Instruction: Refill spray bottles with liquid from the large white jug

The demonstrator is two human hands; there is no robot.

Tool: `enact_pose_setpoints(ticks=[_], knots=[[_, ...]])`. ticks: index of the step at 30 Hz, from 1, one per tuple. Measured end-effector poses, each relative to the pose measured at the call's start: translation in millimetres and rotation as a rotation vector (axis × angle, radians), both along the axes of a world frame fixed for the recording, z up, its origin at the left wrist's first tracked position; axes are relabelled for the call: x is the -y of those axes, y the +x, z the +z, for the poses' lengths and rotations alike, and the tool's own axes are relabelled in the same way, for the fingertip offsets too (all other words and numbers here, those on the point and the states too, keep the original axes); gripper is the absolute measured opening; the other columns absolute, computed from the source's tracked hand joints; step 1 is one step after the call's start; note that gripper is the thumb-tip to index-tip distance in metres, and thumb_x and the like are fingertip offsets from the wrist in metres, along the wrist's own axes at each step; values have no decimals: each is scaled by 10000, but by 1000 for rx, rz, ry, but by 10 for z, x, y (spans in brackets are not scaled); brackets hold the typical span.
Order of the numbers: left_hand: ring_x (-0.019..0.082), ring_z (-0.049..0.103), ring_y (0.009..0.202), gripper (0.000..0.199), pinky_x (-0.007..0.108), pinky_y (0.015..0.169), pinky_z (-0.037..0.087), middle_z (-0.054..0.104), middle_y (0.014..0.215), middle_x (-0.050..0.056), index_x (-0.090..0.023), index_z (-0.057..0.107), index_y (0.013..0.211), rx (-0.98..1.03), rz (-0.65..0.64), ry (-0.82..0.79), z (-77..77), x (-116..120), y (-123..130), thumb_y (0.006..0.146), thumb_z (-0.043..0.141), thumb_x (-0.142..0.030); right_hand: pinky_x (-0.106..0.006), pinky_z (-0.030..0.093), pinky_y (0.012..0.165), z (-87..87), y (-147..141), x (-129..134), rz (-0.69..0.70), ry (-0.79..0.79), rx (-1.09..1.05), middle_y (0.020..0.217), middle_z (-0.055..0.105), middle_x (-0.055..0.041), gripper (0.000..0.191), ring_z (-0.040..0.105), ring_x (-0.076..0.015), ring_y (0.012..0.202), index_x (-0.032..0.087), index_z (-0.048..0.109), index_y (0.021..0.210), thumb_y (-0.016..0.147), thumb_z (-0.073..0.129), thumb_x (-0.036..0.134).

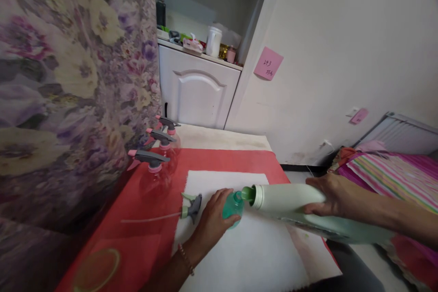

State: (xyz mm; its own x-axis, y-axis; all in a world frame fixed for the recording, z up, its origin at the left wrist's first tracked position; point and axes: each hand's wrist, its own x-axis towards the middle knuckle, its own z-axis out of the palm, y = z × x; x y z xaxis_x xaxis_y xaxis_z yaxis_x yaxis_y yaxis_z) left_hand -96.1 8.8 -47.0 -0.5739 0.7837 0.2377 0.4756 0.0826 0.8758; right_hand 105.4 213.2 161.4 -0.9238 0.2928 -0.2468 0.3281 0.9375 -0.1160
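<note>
My left hand (217, 212) is wrapped around a small see-through green spray bottle (235, 204), its top uncovered, above a white cloth (246, 246). A large pale green jug (287, 198) lies tilted almost level in my right hand (328, 198). The jug's green spout (247, 193) meets the mouth of the small bottle; whether liquid is flowing I cannot make out. Left of my left hand, a grey and green spray head (191, 207) rests with its thin tube stretched leftward. Three clear spray bottles (155, 182) with grey and pink heads stand further left.
Red covering (226, 157) lies over the table beneath the cloth. A yellowish ring-shaped thing (97, 269) sits at the front left. Floral curtain (75, 77) hangs close on the left. Behind are a white cabinet (198, 84) and wall; a bed with striped bedding (393, 171) is right.
</note>
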Motion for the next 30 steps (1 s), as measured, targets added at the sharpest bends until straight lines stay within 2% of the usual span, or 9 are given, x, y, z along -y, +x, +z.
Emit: enact_pose_setpoints(ticks=[16, 30], knots=[[246, 509, 1251, 574, 430, 1086, 400, 579, 1311, 73, -251, 528, 1256, -8, 5, 15, 16, 6, 13, 705, 666, -171, -232, 337, 500, -7, 5, -23, 15, -2, 7, 689, 646, -15, 388, 585, -150, 569, 178, 602, 825, 822, 599, 566], [250, 510, 1250, 562, 442, 1081, 405, 582, 1309, 73, -259, 531, 1244, 4, -1, -9, 54, 13, 20, 704, 658, -167, -230, 350, 506, 35, -4, 17, 8, -21, 2, 665, 627, 2, 382, 576, -144, 564, 181, 612, 813, 812, 615, 563]])
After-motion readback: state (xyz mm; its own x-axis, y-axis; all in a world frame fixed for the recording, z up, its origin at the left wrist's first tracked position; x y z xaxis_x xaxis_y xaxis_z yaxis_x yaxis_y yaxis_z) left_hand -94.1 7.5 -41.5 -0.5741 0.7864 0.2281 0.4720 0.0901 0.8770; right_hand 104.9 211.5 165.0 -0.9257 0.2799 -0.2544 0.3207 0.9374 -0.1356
